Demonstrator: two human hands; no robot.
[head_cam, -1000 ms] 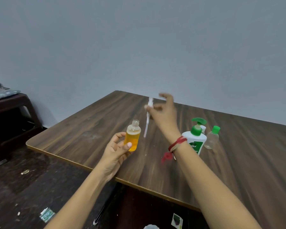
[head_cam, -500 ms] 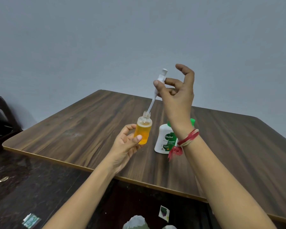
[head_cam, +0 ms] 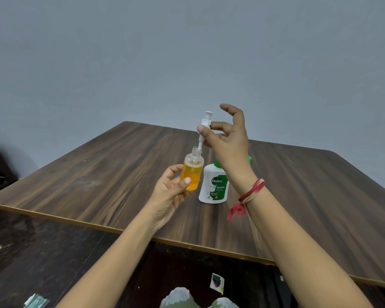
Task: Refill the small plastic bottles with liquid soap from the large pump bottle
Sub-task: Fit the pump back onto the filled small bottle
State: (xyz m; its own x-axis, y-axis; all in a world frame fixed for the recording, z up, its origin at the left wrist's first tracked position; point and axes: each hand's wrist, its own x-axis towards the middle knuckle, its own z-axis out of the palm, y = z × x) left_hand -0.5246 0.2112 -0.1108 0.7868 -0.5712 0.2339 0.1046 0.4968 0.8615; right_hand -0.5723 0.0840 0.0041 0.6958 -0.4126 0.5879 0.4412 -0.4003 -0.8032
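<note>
Small bottle (head_cam: 191, 172) in left hand (head_cam: 167, 193) over table (head_cam: 93, 174)

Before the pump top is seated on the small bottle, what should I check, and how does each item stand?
1. Small bottle gripped near upright by left hand: ok.
2. Pump top pinched by right hand: ok.
3. Dip tube entering the bottle neck: ok.
4. Collar down on the neck: not ok.
5. Threads lined up: cannot tell.
6. Large pump bottle upright on table: ok.
</note>
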